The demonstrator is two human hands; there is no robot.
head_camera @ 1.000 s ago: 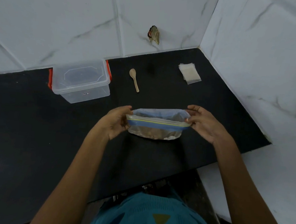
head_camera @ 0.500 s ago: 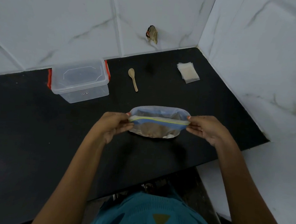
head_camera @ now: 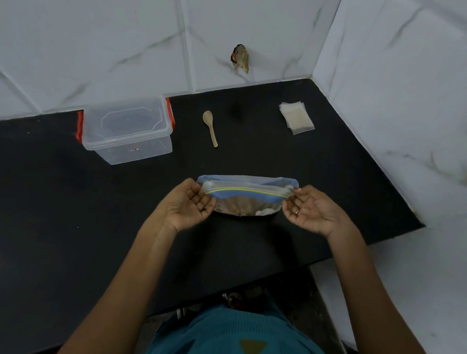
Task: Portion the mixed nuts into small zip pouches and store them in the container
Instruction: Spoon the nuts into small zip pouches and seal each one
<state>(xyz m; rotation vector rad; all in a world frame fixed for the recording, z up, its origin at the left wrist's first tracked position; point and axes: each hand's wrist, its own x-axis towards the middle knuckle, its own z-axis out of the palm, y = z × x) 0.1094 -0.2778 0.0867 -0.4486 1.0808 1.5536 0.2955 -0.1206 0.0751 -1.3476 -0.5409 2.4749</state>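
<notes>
nut bag (head_camera: 246, 202) stretched between left grip (head_camera: 189, 203), right grip (head_camera: 308, 208)

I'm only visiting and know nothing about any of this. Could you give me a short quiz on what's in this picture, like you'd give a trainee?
1. True or false: the wooden spoon lies inside the clear container.
2. What do the left hand and right hand pinch between them? A. the spoon B. the big zip bag of nuts C. the stack of small pouches
3. Fill in: the stack of small pouches lies to the ____ of the spoon.

Key
1. False: the spoon lies on the black counter, right of the container.
2. B
3. right
</notes>
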